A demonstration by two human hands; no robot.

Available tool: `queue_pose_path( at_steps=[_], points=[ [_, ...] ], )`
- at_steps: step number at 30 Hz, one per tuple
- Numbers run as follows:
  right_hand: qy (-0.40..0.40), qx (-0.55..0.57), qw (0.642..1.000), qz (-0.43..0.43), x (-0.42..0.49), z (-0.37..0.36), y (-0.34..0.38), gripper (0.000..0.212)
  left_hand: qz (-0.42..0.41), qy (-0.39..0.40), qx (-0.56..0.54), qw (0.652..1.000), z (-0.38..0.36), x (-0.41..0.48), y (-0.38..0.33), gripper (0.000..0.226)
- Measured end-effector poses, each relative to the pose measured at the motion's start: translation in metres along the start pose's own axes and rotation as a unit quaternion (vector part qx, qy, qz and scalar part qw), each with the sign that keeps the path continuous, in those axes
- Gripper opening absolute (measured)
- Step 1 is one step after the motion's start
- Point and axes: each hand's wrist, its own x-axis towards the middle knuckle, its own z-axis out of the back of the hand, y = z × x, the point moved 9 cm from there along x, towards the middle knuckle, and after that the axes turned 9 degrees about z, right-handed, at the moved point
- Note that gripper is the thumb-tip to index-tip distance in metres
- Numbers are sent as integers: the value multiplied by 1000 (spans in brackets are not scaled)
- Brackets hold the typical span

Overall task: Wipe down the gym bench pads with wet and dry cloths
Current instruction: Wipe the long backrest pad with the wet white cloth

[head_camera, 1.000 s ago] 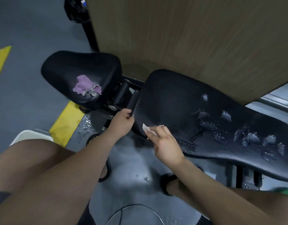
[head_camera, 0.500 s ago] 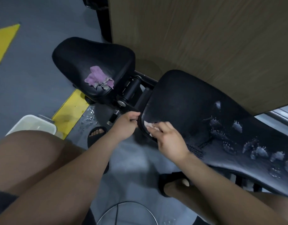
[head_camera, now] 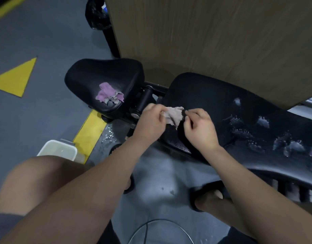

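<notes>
Between the hands [head_camera: 152,120] [head_camera: 199,127], cloth [head_camera: 174,115] ends hidden.

Vinyl, cloth, wood grain and plastic, as they look to me

The long back pad [head_camera: 213,95] at centre right looks like black vinyl, glossy and beaded with water, and the seat pad [head_camera: 98,73] has the same smooth black skin. I see the pale cloth [head_camera: 174,115] soft and crumpled, and the purple cloth [head_camera: 107,93] matt and nappy. The panel [head_camera: 204,41] up top shows matt wood grain. The floor [head_camera: 37,37] is dull grey, and the tub [head_camera: 73,154] at lower left is white plastic.
</notes>
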Motion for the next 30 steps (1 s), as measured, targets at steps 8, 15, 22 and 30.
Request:
queue_pose_path(
  at_steps=[8,15,22,30],
  points=[
    [-27,-22,999,-33,-30,23,-30,28,-61,81,144,984,-60,-21,-17,17],
    [8,-67,997,-36,-33,4,-45,41,-89,64,126,986,-52,-8,-26,20],
    [50,-113,991,-49,-49,-16,-57,55,-101,116,320,935,-80,-47,19,70],
    [51,-128,988,-72,-47,-16,-60,58,17,204,384,901,-97,39,-1,65]
  ],
)
